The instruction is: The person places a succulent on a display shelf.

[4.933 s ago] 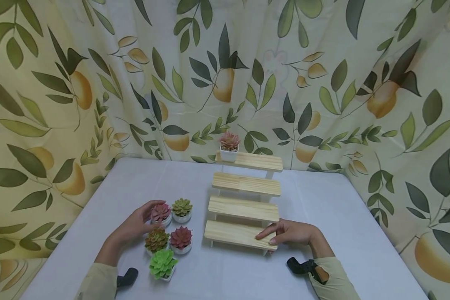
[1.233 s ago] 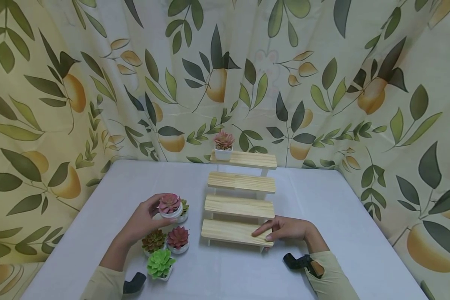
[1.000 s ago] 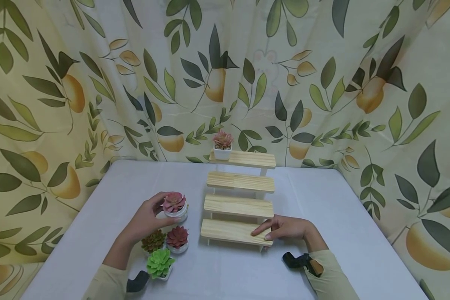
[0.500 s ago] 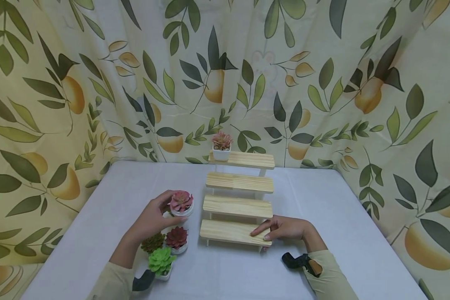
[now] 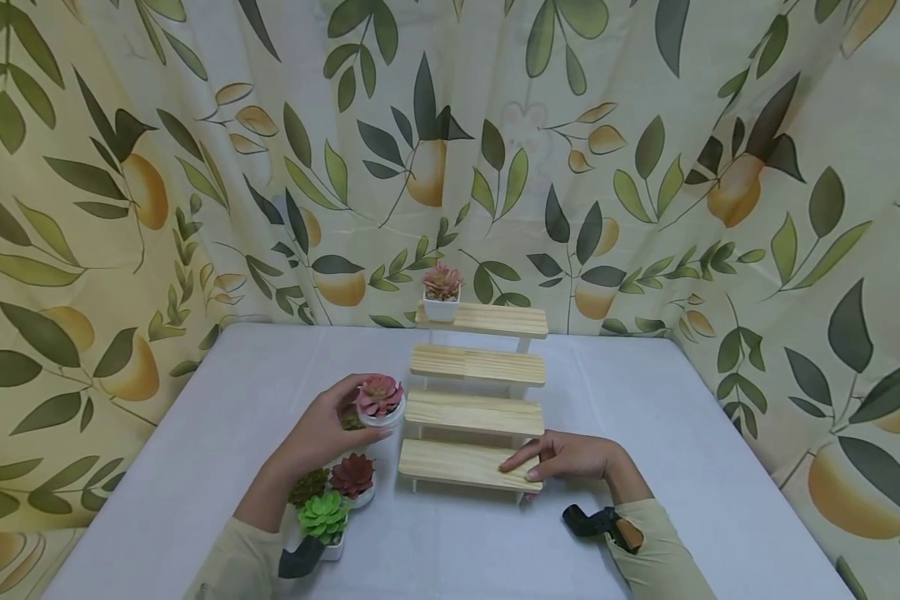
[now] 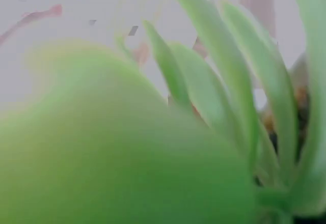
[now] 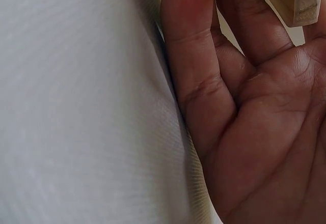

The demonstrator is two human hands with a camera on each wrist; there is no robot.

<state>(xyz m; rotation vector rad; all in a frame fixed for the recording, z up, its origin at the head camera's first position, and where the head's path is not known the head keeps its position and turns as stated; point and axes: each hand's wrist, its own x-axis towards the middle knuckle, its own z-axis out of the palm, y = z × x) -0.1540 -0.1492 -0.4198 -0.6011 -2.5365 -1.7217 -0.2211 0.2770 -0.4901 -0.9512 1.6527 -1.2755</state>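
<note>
My left hand holds a pink potted succulent by its round white pot, left of the tiered wooden stand. Behind that hand an olive-green succulent is mostly hidden. My right hand grips the right end of the stand's lowest board, thumb and forefinger on top. In the right wrist view, the board's end shows above the palm. Blurred leaves of the bright green succulent fill much of the left wrist view, hiding the left hand there.
A dark red succulent, a brownish-green one and the bright green one stand near my left forearm. On the top board sits a pale pink succulent in a square white pot. A leaf-patterned curtain surrounds the white table.
My left hand has taken hold of the pink potted succulent, lifted it out of the cluster and carried it rightward towards the stand. The right hand keeps its grip on the lowest board.
</note>
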